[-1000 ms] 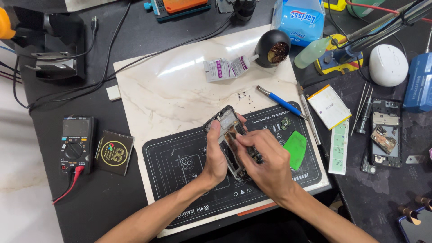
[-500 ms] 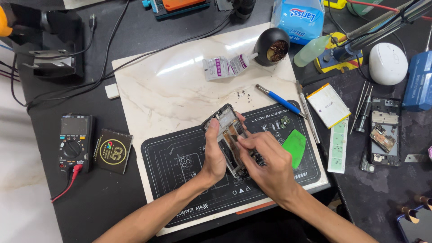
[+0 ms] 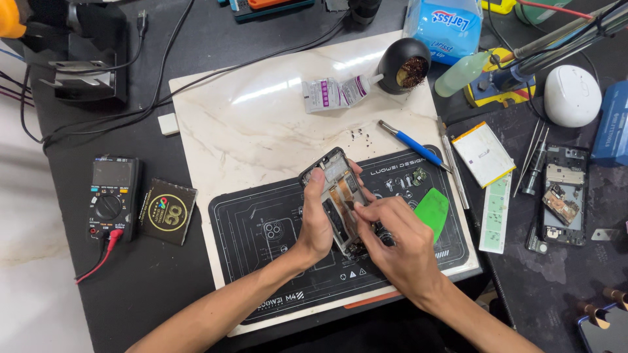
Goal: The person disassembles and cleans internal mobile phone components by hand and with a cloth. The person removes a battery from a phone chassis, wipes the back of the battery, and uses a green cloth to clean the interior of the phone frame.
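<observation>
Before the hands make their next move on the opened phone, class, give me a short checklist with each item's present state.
1. Phone frame supported: ok, the left hand grips its left edge, tilted above the black work mat.
2. Right hand on the work: ok, fingertips pinched at the frame's inside.
3. What the fingertips pinch: cannot tell, too small.
4. Loose screws out of the way: ok, they lie on the marble board beyond the mat.
5. Blue-handled tool within reach: ok, lying beside the mat's upper right.
</observation>
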